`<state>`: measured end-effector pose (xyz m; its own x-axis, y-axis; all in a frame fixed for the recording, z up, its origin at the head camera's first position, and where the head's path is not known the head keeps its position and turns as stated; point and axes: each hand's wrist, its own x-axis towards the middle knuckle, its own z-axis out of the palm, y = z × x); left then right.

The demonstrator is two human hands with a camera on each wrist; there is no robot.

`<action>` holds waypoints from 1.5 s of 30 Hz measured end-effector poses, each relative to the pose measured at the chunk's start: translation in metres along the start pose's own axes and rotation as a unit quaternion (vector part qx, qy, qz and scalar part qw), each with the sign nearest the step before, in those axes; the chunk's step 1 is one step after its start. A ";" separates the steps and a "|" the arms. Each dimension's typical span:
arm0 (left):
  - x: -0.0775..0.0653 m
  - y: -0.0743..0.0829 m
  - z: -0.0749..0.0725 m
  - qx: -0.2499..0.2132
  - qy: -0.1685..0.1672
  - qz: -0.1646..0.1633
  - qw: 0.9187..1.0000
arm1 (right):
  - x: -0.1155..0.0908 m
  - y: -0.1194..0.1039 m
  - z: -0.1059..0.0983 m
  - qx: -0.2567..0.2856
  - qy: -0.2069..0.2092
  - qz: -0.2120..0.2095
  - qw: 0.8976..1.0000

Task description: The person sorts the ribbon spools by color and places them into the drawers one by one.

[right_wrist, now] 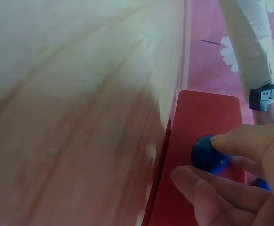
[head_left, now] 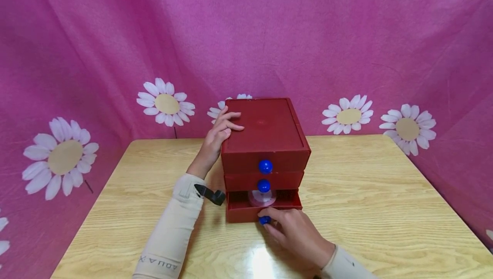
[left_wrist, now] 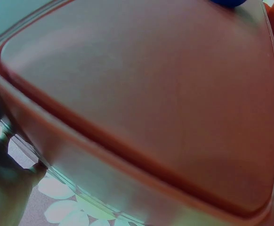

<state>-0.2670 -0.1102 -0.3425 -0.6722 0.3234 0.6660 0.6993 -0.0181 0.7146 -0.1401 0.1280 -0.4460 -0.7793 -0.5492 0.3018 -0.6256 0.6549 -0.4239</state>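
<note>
A red three-drawer box (head_left: pixel 265 129) with round blue knobs stands on the table. Its bottom drawer (head_left: pixel 242 216) is pulled partway out, and a clear round object (head_left: pixel 262 197) lies inside it. My right hand (head_left: pixel 294 230) pinches the bottom drawer's blue knob (right_wrist: pixel 207 154) between thumb and fingers. On the box's upper left edge rests my left hand (head_left: pixel 219 135), its fingers spread over the top. The left wrist view has the box's side close up, with part of the left hand (left_wrist: pixel 10 183) at the lower left. The upper two drawers are shut.
The box sits on a light wooden table (head_left: pixel 366 193) toward its back middle. Behind and at both sides hangs a pink cloth (head_left: pixel 246 35) printed with white daisies. A black wrist strap (head_left: pixel 209 194) sticks out from the left sleeve beside the box.
</note>
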 end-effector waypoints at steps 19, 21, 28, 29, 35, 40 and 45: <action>0.000 0.001 0.000 0.003 -0.002 0.006 1.000 | 0.015 0.010 0.003 0.008 0.010 0.009 1.000; 0.000 0.001 0.000 0.002 -0.001 0.004 1.000 | 0.016 0.011 0.003 0.009 0.010 0.012 1.000; 0.000 -0.001 0.000 0.000 0.001 0.005 1.000 | 0.019 0.016 0.003 0.016 0.012 0.023 1.000; 0.000 -0.001 0.000 -0.001 0.002 0.006 1.000 | 0.020 0.017 0.003 0.020 0.010 0.027 0.999; 0.000 0.000 0.000 0.002 0.000 0.010 1.000 | 0.024 0.020 0.004 0.040 0.015 0.043 0.998; 0.000 0.000 -0.001 0.004 0.000 0.017 1.000 | 0.026 0.022 0.006 0.043 0.021 0.044 0.998; -0.001 -0.001 0.000 0.001 0.002 0.009 1.000 | 0.028 0.024 0.008 0.047 0.029 0.044 0.997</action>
<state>-0.2670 -0.1101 -0.3434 -0.6597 0.3200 0.6800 0.7123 -0.0223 0.7015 -0.1765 0.1243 -0.4549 -0.8337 -0.4591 0.3069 -0.5504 0.6461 -0.5287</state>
